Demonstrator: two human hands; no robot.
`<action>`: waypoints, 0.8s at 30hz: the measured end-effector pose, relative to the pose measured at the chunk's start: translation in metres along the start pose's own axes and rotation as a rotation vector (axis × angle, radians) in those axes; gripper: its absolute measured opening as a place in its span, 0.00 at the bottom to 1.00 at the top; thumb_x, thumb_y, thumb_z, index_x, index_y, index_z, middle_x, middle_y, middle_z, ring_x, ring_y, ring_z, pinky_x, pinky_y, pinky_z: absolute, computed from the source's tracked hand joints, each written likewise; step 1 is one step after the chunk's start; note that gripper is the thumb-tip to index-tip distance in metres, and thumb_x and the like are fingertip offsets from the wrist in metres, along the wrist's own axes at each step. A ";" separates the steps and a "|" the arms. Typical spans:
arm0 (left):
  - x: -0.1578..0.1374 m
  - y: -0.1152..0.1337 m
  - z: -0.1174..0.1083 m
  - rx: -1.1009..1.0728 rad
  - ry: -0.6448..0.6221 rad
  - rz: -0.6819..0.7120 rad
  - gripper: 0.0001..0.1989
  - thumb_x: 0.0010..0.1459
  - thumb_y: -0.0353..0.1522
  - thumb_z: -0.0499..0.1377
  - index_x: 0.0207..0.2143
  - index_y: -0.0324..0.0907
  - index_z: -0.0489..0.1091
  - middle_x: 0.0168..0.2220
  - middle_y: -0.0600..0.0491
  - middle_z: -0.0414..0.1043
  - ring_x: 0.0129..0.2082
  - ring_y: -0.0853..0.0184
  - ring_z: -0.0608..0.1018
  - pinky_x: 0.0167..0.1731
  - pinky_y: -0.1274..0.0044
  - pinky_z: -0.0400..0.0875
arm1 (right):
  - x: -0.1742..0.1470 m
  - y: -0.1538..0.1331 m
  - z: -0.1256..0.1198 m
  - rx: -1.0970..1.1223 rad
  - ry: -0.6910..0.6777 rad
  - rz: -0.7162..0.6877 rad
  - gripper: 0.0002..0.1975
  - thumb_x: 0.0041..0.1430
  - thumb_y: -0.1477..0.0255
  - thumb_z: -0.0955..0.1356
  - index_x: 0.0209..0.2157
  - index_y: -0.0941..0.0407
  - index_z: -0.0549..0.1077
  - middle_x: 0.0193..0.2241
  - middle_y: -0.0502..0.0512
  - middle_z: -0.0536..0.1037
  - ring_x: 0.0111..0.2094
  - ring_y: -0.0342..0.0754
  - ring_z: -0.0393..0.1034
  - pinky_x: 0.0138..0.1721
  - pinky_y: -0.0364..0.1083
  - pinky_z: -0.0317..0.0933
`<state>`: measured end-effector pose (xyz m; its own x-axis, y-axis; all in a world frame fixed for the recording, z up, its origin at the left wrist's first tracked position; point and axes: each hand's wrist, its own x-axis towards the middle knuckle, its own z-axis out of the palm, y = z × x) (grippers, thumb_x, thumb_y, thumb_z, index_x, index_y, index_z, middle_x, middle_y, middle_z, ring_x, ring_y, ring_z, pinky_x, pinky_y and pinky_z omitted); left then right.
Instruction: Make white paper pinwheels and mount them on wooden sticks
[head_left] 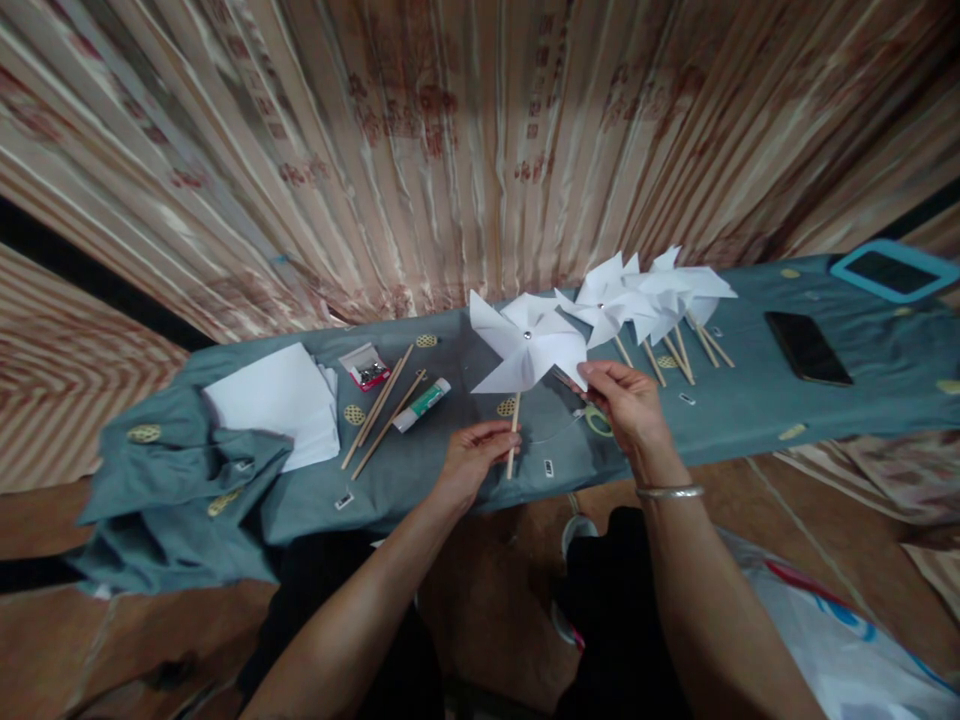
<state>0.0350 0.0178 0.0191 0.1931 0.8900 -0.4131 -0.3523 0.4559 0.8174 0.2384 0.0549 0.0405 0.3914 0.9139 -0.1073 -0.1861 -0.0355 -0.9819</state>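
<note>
A white paper pinwheel (pixel 510 352) with a shiny pin at its centre is held upright over the table's middle. My left hand (pixel 480 450) is closed around its wooden stick (pixel 514 425), low down. At the pinwheel's right side, my right hand (pixel 619 395) pinches the tip of one paper vane between thumb and fingers. Just under that hand lies a pale green ring-shaped handle (pixel 598 420); the rest of this tool is mostly hidden. Behind and to the right, several finished-looking white pinwheels (pixel 652 300) lie overlapping, their sticks pointing toward me.
Left on the blue-green cloth (pixel 300 505) are a paper stack (pixel 274 405), an open small box of pins (pixel 366 368), loose wooden sticks (pixel 382 415) and a green-white glue tube (pixel 421 404). Rightward lie a dark phone (pixel 808 347) and a blue-framed tablet (pixel 894 270). A curtain (pixel 450 150) hangs behind.
</note>
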 end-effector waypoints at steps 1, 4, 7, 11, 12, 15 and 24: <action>0.000 0.000 0.000 0.002 -0.002 0.005 0.19 0.32 0.36 0.75 0.29 0.39 0.80 0.27 0.52 0.79 0.26 0.71 0.77 0.32 0.78 0.70 | -0.001 0.000 0.001 0.001 -0.006 0.011 0.18 0.28 0.59 0.81 0.22 0.54 0.79 0.19 0.48 0.78 0.22 0.42 0.71 0.23 0.41 0.63; 0.001 -0.001 -0.001 0.009 -0.004 0.022 0.18 0.33 0.37 0.75 0.30 0.39 0.80 0.27 0.52 0.79 0.27 0.70 0.77 0.33 0.78 0.70 | -0.006 -0.002 0.003 0.004 -0.037 0.043 0.19 0.27 0.58 0.81 0.22 0.54 0.79 0.18 0.48 0.78 0.22 0.42 0.70 0.23 0.40 0.62; 0.002 -0.001 -0.001 0.015 0.004 0.035 0.18 0.33 0.37 0.74 0.30 0.39 0.80 0.27 0.52 0.79 0.27 0.70 0.77 0.32 0.77 0.70 | -0.011 -0.003 0.006 -0.017 -0.098 0.058 0.20 0.28 0.56 0.80 0.21 0.55 0.79 0.18 0.49 0.78 0.20 0.39 0.67 0.24 0.40 0.60; 0.003 -0.002 -0.001 0.001 0.014 0.041 0.18 0.32 0.37 0.75 0.29 0.39 0.80 0.27 0.52 0.79 0.27 0.70 0.77 0.33 0.77 0.71 | -0.018 -0.001 0.011 -0.049 -0.184 0.066 0.19 0.32 0.56 0.80 0.20 0.55 0.78 0.17 0.48 0.76 0.19 0.39 0.64 0.25 0.40 0.60; 0.002 -0.001 0.000 -0.002 0.015 0.042 0.18 0.32 0.37 0.75 0.29 0.40 0.80 0.27 0.52 0.79 0.27 0.70 0.77 0.33 0.77 0.71 | -0.020 -0.001 0.012 -0.055 -0.200 0.069 0.19 0.32 0.56 0.80 0.20 0.55 0.78 0.17 0.48 0.76 0.20 0.39 0.65 0.25 0.40 0.60; 0.002 -0.001 0.000 0.001 0.022 0.040 0.18 0.32 0.37 0.75 0.29 0.39 0.80 0.26 0.52 0.78 0.27 0.70 0.76 0.33 0.78 0.71 | -0.024 0.002 0.016 -0.071 -0.236 0.068 0.20 0.33 0.54 0.79 0.20 0.55 0.77 0.17 0.49 0.76 0.20 0.39 0.66 0.26 0.41 0.60; 0.002 -0.001 0.003 -0.021 0.016 0.032 0.19 0.30 0.37 0.75 0.28 0.40 0.80 0.25 0.54 0.78 0.25 0.72 0.76 0.32 0.78 0.70 | -0.035 0.001 0.028 -0.110 -0.325 0.100 0.21 0.34 0.51 0.78 0.19 0.55 0.76 0.18 0.50 0.78 0.20 0.40 0.68 0.25 0.41 0.61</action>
<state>0.0384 0.0188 0.0189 0.1675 0.9039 -0.3936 -0.3770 0.4276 0.8216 0.1995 0.0343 0.0476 0.0655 0.9840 -0.1660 -0.1045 -0.1587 -0.9818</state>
